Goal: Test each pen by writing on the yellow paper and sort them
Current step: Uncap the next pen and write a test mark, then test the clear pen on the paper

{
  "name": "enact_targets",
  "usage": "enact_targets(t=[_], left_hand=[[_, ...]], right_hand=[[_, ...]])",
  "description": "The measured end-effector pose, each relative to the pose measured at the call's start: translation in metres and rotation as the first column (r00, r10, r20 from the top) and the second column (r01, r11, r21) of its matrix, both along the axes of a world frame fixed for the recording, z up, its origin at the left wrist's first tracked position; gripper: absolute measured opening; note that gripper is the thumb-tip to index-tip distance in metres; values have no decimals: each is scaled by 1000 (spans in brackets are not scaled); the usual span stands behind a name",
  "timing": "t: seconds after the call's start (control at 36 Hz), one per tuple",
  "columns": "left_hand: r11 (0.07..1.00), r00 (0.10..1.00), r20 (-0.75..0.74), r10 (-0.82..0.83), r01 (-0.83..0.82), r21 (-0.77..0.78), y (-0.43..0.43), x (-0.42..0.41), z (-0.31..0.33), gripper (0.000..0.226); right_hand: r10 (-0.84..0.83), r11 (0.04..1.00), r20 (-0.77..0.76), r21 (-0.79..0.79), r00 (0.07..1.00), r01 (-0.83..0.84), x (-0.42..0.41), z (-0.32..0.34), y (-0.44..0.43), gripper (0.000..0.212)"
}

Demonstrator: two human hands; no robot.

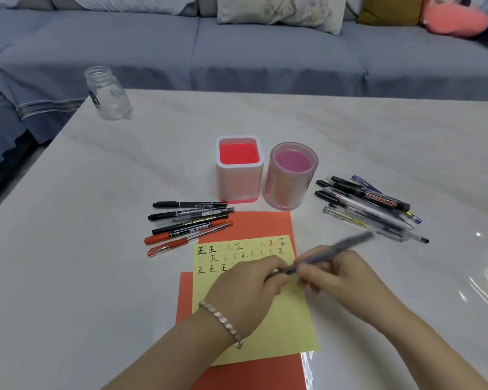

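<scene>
I had both hands, left hand [247, 288] and right hand [340, 273], clamped on the grey pen [321, 256] above the yellow paper [279, 327], and judged uncapping needed a straight, steady pull, keeping the tip clear of the written marks.

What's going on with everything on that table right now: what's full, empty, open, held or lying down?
Square pink-and-white pen holder: upright, empty.
Round translucent pink cup: upright, empty.
Clear glass jar: upright, lidless, empty.
Yellow paper sheet: flat, top rows written on.
Orange paper underneath: flat.
Grey blurred pen: held by both hands.
Left hand: gripping the pen's end.
Right hand: gripping the barrel.
Left pen group: lying down.
Right pen pile: lying heaped.
</scene>
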State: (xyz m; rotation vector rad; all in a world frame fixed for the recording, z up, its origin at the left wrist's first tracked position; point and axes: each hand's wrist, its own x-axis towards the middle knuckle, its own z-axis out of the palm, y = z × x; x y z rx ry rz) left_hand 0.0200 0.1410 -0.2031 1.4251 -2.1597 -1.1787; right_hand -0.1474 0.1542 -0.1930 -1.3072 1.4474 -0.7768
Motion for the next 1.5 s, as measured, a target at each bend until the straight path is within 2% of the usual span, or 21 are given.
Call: enact_targets(t=[0.06, 0.11, 0.17, 0.25, 0.33, 0.42, 0.53, 0.61, 0.67, 0.75, 0.86, 0.92, 0.97, 1.03, 1.08, 1.11, 1.17, 1.22, 1.28, 1.36, 1.5], left_hand=[[991, 991, -6, 131, -130, 38, 0, 8, -9, 15], [964, 966, -12, 259, -258, 63, 0, 19, -15, 17], [937, 937, -7, 348, -348, 0, -1, 31, -16, 15], [879, 895, 3, 447, -438, -189, -7, 50, -16, 21], [818, 868, 54, 493, -442, -369, -23, 65, -16, 19], [752, 835, 161, 526, -368, -547, -47, 79, -19, 13], [760, 780, 303, 547, -312, -570, -67, 92, -29, 12], [737, 790, 302, 533, -258, -625, -71, 93, -38, 19], [713, 834, 226, 504, -254, -654, -69, 84, -38, 25], [768, 943, 90, 321, -203, -608, -55, 63, -26, 40], [836, 996, 81, -25, 65, -545, -31, 31, -11, 51], [860, 990, 102, -96, 135, -492, -20, 18, -6, 44], [926, 991, 117, -71, 109, -360, -14, 14, -5, 35], [948, 990, 140, -13, 57, -313, -12, 15, -7, 31], [957, 996, 49, 78, -61, -284, -9, 19, -10, 26], [959, 992, -17, 129, -129, -252, -8, 22, -9, 21], [955, 973, -121, 198, -219, -200, -7, 26, -8, 19], [959, 958, -199, 207, -239, -154, -5, 28, -6, 21], [971, 961, -222, 166, -198, -132, -2, 28, -4, 22], [973, 982, -178, 68, -105, -207, 3, 27, -2, 19], [963, 984, -176, -28, -20, -267, 7, 28, 1, 23]], right_hand=[[-2, 1000, -206, -9, 978, 0, -16, -15, -9, 17], [-87, 991, -521, -135, 849, 19, -37, -31, -23, 24], [-188, 969, -687, -245, 702, 20, -54, -40, -40, 28], [-247, 962, -781, -271, 573, 44, -68, -46, -62, 28], [-216, 974, -861, -223, 461, 39, -72, -53, -75, 29], [-207, 977, -864, -211, 458, 44, -70, -57, -79, 23], [-180, 980, -861, -198, 475, 13, -67, -54, -74, 20], [-177, 971, -784, -236, 595, -23, -60, -51, -63, 21], [-147, 964, -708, -258, 691, -60, -50, -45, -53, 22], [-41, 948, -576, -281, 817, -150, -27, -29, -35, 32], [107, 829, -533, -418, 840, -371, 2, -18, -17, 22], [138, 763, -536, -479, 833, -435, 12, -16, -14, 22], [61, 706, -537, -573, 842, -417, 16, -14, -15, 20], [-112, 643, -525, -686, 844, -341, 17, -15, -15, 12], [-297, 656, -474, -732, 829, -184, 19, -12, -12, 8], [-340, 721, -424, -690, 839, -56, 21, -10, -10, 10], [-312, 887, -251, -422, 916, 187, 27, -6, -7, 20], [-245, 963, -41, -124, 969, 238, 33, -9, -6, 19], [-247, 969, 133, 7, 960, 248, 40, -8, -7, 24], [-273, 959, 341, 25, 900, 281, 52, -5, -8, 31], [-266, 947, 341, -85, 902, 311, 65, -6, -8, 42]])
